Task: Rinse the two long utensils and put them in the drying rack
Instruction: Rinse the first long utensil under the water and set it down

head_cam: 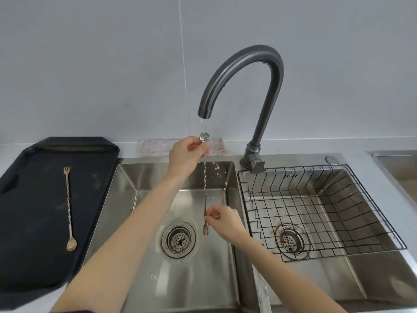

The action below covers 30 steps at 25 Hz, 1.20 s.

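A long silver twisted utensil [205, 186], spoon at one end and small fork at the other, is held upright over the left sink basin. My left hand [188, 154] grips it near the spoon end, right under the thin water stream from the faucet [250, 86]. My right hand [222, 220] pinches it low down, just above the fork tip. A second, gold-coloured twisted utensil [68, 208] lies on the black tray [29, 256] at the left, fork end away from me. The black wire drying rack [320, 213] sits in the right basin and holds nothing.
The left basin [126, 199] has a round drain strainer [178, 240] below the held utensil. A folded pinkish cloth [153, 146] lies on the counter behind the sink. A second steel sink edge [397, 163] shows at the far right.
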Motion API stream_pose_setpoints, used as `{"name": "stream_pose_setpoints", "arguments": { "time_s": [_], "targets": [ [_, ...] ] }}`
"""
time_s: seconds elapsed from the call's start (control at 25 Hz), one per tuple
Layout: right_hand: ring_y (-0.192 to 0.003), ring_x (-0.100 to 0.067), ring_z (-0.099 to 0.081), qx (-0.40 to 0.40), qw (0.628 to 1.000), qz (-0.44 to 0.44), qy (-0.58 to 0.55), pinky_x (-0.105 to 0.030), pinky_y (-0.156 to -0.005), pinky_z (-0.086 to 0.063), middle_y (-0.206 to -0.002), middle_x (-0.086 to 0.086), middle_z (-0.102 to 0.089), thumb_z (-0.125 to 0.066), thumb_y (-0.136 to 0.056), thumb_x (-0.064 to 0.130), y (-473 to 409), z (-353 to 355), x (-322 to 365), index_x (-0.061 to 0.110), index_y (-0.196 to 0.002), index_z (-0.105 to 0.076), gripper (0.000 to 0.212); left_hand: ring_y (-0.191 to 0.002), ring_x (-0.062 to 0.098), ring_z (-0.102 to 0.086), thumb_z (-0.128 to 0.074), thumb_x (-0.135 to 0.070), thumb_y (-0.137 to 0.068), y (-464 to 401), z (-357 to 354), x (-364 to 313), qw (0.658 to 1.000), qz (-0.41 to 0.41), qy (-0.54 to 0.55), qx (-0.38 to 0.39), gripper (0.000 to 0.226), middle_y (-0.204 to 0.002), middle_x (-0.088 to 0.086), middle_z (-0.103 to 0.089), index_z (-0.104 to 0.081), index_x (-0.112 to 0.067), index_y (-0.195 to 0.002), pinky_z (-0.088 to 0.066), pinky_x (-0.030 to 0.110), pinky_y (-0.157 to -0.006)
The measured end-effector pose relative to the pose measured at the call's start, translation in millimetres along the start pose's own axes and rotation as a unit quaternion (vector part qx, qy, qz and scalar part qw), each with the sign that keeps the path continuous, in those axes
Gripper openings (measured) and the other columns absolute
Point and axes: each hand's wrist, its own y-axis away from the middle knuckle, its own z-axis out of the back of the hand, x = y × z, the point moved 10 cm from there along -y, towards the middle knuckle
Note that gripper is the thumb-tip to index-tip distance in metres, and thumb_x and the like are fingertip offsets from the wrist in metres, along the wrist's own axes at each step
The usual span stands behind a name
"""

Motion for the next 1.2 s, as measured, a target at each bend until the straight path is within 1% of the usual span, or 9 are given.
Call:
{"name": "stream_pose_setpoints", "arguments": {
  "time_s": [0.16, 0.32, 0.44, 0.56, 0.68, 0.76, 0.88, 0.96, 1.2],
  "targets": [
    [-0.101, -0.021, -0.063, 0.003, 1.0, -0.004, -0.004, -0.03, -0.086, -0.05, -0.106, -0.007, -0.07, -0.054, -0.089, 0.018, -3.3, -1.7, 0.5, 0.011, -0.104, -0.063, 0.019, -0.078, 0.017, -0.064, -0.054, -0.021, -0.09, 0.6, -0.8, -0.1, 0.999, 0.0, 0.036, 0.008, 0.022, -0.072, -0.004, -0.067, -0.062, -0.023, -0.07, -0.052, 0.022, -0.071],
    [-0.081, -0.016, -0.06, 0.007, 1.0, 0.009, -0.005, -0.025, -0.071, -0.048, -0.101, -0.009, -0.072, -0.051, -0.088, 0.011, -5.3, -5.5, 6.9, 0.016, -0.093, -0.064, 0.015, -0.075, 0.01, -0.063, -0.054, -0.012, -0.09, 1.0, -2.2, -2.9, 0.997, 0.003, 0.062, 0.035, 0.01, -0.08, -0.006, -0.065, -0.061, -0.019, -0.089, -0.05, 0.014, -0.06],
    [-0.085, -0.017, -0.063, 0.0, 1.0, 0.017, -0.003, -0.022, -0.068, -0.049, -0.102, -0.008, -0.071, -0.052, -0.089, 0.012, -5.5, -7.7, 10.7, 0.017, -0.092, -0.065, 0.015, -0.072, 0.006, -0.062, -0.059, -0.014, -0.087, 1.8, -1.4, -9.6, 0.999, -0.029, 0.001, 0.029, 0.015, -0.081, -0.008, -0.063, -0.059, -0.013, -0.101, -0.048, 0.009, -0.054],
    [-0.094, -0.019, -0.066, -0.012, 1.0, 0.023, -0.008, -0.03, -0.085, -0.054, -0.101, -0.007, -0.073, -0.054, -0.089, 0.012, -4.6, -8.6, 14.0, 0.012, -0.095, -0.067, 0.015, -0.074, 0.01, -0.064, -0.054, -0.012, -0.089, 1.1, -0.7, -15.8, 0.998, -0.051, -0.029, 0.02, 0.017, -0.088, 0.001, -0.067, -0.061, -0.008, -0.104, -0.048, 0.012, -0.065],
    [-0.089, -0.018, -0.066, -0.027, 0.999, 0.022, -0.011, -0.029, -0.084, -0.053, -0.098, -0.009, -0.073, -0.054, -0.089, 0.012, -4.3, -3.7, 16.1, 0.01, -0.096, -0.068, 0.015, -0.078, 0.016, -0.065, -0.047, -0.007, -0.092, 1.2, -2.1, -22.5, 0.997, -0.069, -0.015, 0.03, 0.018, -0.094, 0.007, -0.067, -0.061, -0.008, -0.104, -0.05, 0.02, -0.082],
    [-0.091, -0.02, -0.066, -0.036, 0.999, 0.023, -0.002, -0.032, -0.082, -0.053, -0.097, -0.009, -0.073, -0.054, -0.089, 0.012, -4.8, 0.7, 18.6, 0.011, -0.096, -0.068, 0.016, -0.08, 0.016, -0.065, -0.051, -0.009, -0.091, 3.7, -6.6, -28.0, 0.995, -0.087, -0.03, 0.048, 0.016, -0.097, 0.01, -0.068, -0.06, -0.009, -0.104, -0.049, 0.017, -0.082],
    [-0.094, -0.022, -0.065, -0.041, 0.998, 0.033, 0.027, -0.036, -0.083, -0.055, -0.098, -0.008, -0.072, -0.054, -0.089, 0.015, -6.6, 3.1, 26.4, 0.011, -0.097, -0.067, 0.016, -0.09, 0.024, -0.065, -0.057, -0.017, -0.088, 1.4, -6.5, -29.9, 0.991, -0.098, -0.083, 0.035, 0.018, -0.098, 0.011, -0.068, -0.058, -0.009, -0.105, -0.049, 0.031, -0.087],
    [-0.096, -0.023, -0.064, -0.041, 0.998, 0.037, 0.032, -0.038, -0.085, -0.055, -0.1, -0.008, -0.072, -0.056, -0.089, 0.017, -7.9, 3.3, 29.6, 0.011, -0.099, -0.067, 0.016, -0.082, 0.018, -0.065, -0.052, -0.015, -0.09, -1.8, -4.1, -30.8, 0.991, -0.095, -0.09, 0.023, 0.021, -0.092, 0.004, -0.066, -0.058, -0.007, -0.108, -0.047, 0.028, -0.084],
    [-0.097, -0.022, -0.064, -0.048, 0.998, 0.027, 0.032, -0.035, -0.086, -0.054, -0.101, -0.008, -0.071, -0.061, -0.088, 0.022, -7.2, 9.8, 34.0, 0.009, -0.098, -0.066, 0.018, -0.076, 0.013, -0.066, -0.041, -0.014, -0.096, -4.0, -5.1, -25.2, 0.996, -0.061, 0.005, 0.064, 0.022, -0.091, 0.005, -0.066, -0.061, -0.009, -0.103, -0.051, 0.03, -0.086]
  ]
}}
